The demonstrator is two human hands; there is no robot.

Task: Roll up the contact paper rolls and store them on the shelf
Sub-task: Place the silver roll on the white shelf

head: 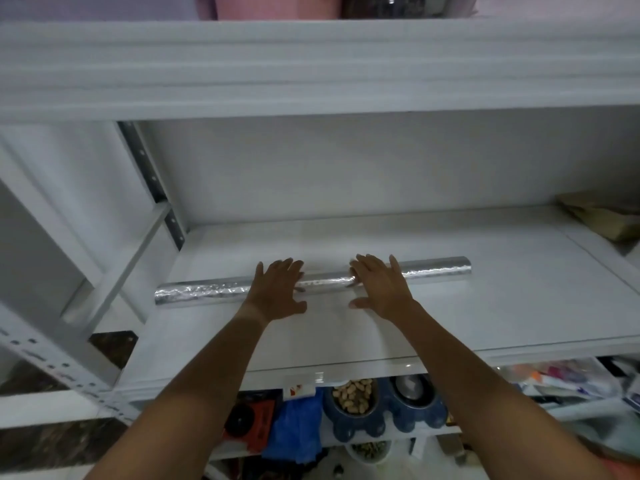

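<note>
A long silver contact paper roll (204,293) lies across the white shelf board (519,306), running from lower left to upper right. My left hand (278,289) rests flat on top of the roll near its middle, fingers spread. My right hand (379,285) lies flat on the roll just to the right, palm down, fingers apart. Neither hand closes around the roll. The middle stretch of the roll is hidden under both hands.
Another white shelf (311,71) runs overhead, with pink and purple rolls (273,6) above it. A brown object (602,216) sits at the shelf's back right. The shelf below holds a bowl of nuts (353,396), a blue bag (298,431) and packets. A perforated metal upright (152,181) stands at left.
</note>
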